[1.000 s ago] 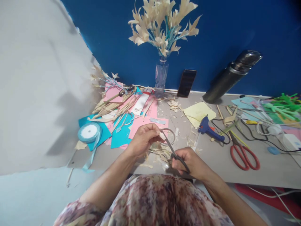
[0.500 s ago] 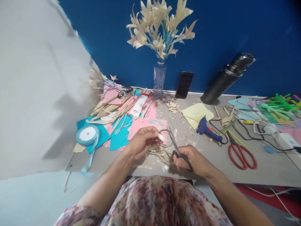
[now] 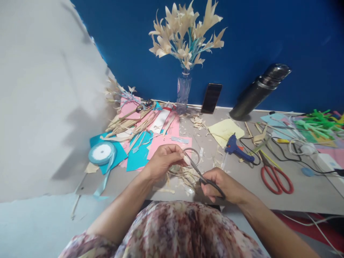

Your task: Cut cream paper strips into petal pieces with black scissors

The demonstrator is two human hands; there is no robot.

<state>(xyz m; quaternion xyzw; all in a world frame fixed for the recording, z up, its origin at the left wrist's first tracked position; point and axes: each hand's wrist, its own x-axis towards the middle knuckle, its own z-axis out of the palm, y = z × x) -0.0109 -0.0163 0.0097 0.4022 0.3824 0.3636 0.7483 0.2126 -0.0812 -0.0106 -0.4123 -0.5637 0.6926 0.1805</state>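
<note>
My left hand (image 3: 162, 161) is closed in a pinch on a small pale strip of dried leaf or paper (image 3: 185, 157), held just above the table. In my right hand (image 3: 224, 186) I grip black-handled scissors (image 3: 200, 174), fingers through the loops. Their blades point up and left and meet the pale strip at my left fingertips. A heap of pale cuttings (image 3: 185, 175) lies on the grey table (image 3: 309, 197) under both hands.
Pink and blue paper sheets (image 3: 139, 152), a blue ribbon roll (image 3: 101, 152), a vase of pale flowers (image 3: 184, 89), a phone (image 3: 211, 98), a dark flask (image 3: 259, 91), a blue glue gun (image 3: 236, 148) and red scissors (image 3: 275, 177) surround the hands.
The scissor blades swung away from the strip to the right, then came back to my left fingertips. The left hand stayed nearly still.
</note>
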